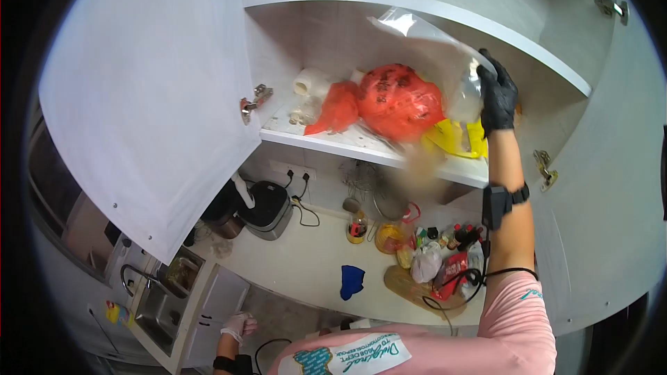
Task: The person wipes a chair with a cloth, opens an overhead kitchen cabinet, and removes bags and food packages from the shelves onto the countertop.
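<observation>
1. The clear bag (445, 55) is at the upper right of the frame, stretched before the shelf (340, 141). Pulled sharply, it could drag the yellow bag (458, 139) or big red bag (399, 101) over the edge, since they lie close by.
2. A tan thing (422, 170) is smeared by blur at the shelf's front – I cannot tell what it is. If loose, it could drop onto the jars and packets (434, 257) on the surface (299, 264).
3. The right arm rises almost straight along the right side; its black-gloved hand (499, 94) is upright, pinching the bag's edge.
4. The left hand (238, 326), pale-gloved, hangs low at lower left – whether its fingers are closed, I cannot tell.
</observation>
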Demonstrator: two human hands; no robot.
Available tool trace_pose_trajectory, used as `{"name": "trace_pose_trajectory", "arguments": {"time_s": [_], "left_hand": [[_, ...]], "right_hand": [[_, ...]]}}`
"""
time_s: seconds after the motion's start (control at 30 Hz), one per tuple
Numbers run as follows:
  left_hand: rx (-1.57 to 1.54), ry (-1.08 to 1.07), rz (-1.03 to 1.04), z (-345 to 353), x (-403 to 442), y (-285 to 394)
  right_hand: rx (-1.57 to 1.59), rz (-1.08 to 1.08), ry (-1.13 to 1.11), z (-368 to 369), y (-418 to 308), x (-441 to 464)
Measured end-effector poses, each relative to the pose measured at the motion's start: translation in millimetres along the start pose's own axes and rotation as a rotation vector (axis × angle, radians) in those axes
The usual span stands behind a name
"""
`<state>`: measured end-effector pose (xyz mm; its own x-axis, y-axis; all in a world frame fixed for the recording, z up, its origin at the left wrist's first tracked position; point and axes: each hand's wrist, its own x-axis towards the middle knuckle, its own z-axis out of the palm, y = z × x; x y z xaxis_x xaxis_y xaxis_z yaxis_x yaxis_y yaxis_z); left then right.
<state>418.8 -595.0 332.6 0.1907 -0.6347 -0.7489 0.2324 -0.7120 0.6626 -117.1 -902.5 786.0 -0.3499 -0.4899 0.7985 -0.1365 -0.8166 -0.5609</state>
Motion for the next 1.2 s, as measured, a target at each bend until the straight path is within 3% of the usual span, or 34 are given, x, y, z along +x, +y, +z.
{"name": "trace_pose_trajectory", "arguments": {"time_s": [0.07,0.13,0.27,0.3,0.33,0.4,0.47,0.53,0.57,0.6,0.67,0.7,0.8,0.87,1.0,1.2], "left_hand": [[-0.015,-0.047,-0.009,1.4,7.7,-0.1],[-0.011,0.027,-0.009,14.5,8.5,6.1],[0.036,-0.036,-0.008,36.7,23.6,23.0],[0.050,-0.111,0.010,44.0,26.1,28.0],[0.060,-0.183,0.023,51.4,26.5,31.3],[0.107,-0.149,0.019,80.7,18.0,38.0],[0.158,-0.156,0.027,91.0,25.2,39.7],[0.180,-0.244,0.011,96.3,44.7,38.5],[0.176,-0.283,-0.016,97.4,48.2,38.6],[0.213,-0.277,-0.050,92.6,51.3,34.9],[0.039,-0.637,-0.080,95.0,61.2,38.8],[0.220,-0.399,-0.017,110.0,38.8,44.7],[0.257,-0.261,-0.007,116.7,22.0,41.6],[0.274,-0.337,-0.029,101.2,33.9,34.1],[0.239,-0.260,-0.070,75.6,38.4,17.4],[0.280,-0.009,-0.056,74.3,7.9,18.5]], "right_hand": [[-0.098,0.168,-0.108,-44.4,-13.1,-32.6],[0.125,0.452,-0.109,-69.1,-39.1,-73.9],[0.022,0.659,0.049,-134.8,-38.6,-150.8],[0.004,0.675,-0.071,-154.1,-37.7,-173.0],[0.073,0.913,-0.045,-168.4,-40.5,-192.0],[0.292,1.102,0.112,-183.3,-29.6,-228.9],[0.185,1.122,0.125,-249.4,41.8,-280.3],[-0.003,1.191,0.035,-284.0,62.4,-311.8],[0.239,1.376,0.069,-311.1,90.1,-331.8],[0.150,1.395,0.088,-320.5,94.9,-338.9],[-0.053,1.385,0.120,-329.9,100.4,-348.0],[-0.156,1.375,0.135,-336.5,103.2,-353.2],[-0.465,1.349,0.171,-359.1,107.3,-381.5],[-0.667,1.338,0.191,-375.4,109.6,-400.4],[-0.976,1.260,0.245,-395.9,124.0,-419.7],[-1.183,1.157,0.354,-424.2,158.3,-394.7]]}}
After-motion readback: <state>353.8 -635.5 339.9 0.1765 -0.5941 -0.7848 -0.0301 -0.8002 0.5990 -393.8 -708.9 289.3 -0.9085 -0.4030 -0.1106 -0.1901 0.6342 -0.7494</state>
